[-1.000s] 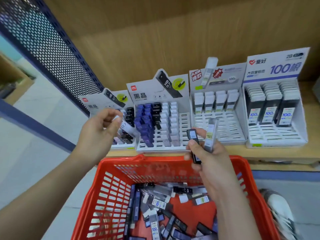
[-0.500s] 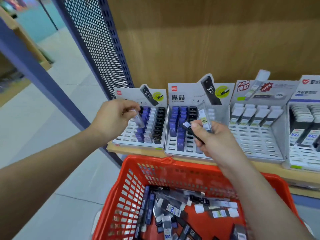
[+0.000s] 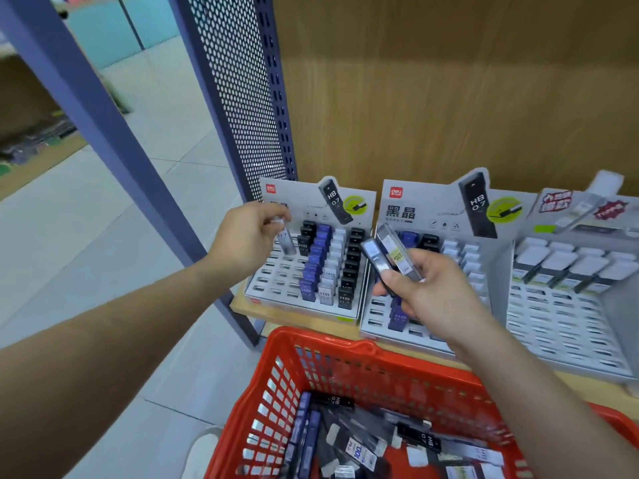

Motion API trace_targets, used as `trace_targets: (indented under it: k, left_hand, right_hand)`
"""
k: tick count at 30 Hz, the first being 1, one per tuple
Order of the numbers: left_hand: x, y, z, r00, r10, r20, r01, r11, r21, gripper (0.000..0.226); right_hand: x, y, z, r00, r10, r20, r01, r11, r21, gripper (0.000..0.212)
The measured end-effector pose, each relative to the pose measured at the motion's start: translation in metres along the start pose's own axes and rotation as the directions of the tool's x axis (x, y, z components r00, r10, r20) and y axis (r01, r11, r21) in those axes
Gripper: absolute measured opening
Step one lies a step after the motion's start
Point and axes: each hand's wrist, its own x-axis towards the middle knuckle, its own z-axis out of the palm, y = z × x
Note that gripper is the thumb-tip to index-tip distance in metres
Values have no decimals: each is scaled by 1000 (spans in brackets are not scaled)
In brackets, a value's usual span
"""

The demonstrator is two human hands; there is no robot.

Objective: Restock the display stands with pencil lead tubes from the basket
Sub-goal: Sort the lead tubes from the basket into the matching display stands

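My left hand pinches a clear 0.7 lead tube by its top, upright over the empty left slots of the leftmost display stand. That stand holds rows of black, blue and white tubes on its right side. My right hand grips two lead tubes, one black and one clear with a yellow-green label, in front of the second stand. The red basket below holds several loose tubes.
A third stand with white-capped tubes sits to the right on the wooden shelf. A perforated blue metal side panel and a slanted blue post rise at left. A white shoe shows on the tiled floor.
The view has swung left and closer to the stands. My left hand has brought its tube upright over the leftmost stand's empty slots. My right hand still holds its two tubes.
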Motion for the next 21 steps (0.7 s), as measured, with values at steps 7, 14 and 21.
trace_targets:
  k: [7, 14, 21]
  left_hand:
    - [9, -13, 15, 992, -121, -34, 118, 989, -87, 24]
    - [18, -21, 32, 1000, -22, -16, 21, 1000, -15, 25]
    - [27, -23, 36, 996, 85, -3, -83, 983, 164, 33]
  right_hand:
    - [1, 5, 8, 995, -60, -78, 59, 998, -5, 10]
    - [2, 5, 8, 997, -57, -46, 57, 998, 1, 11]
    - [2, 7, 4, 998, -58, -35, 57, 998, -26, 8]
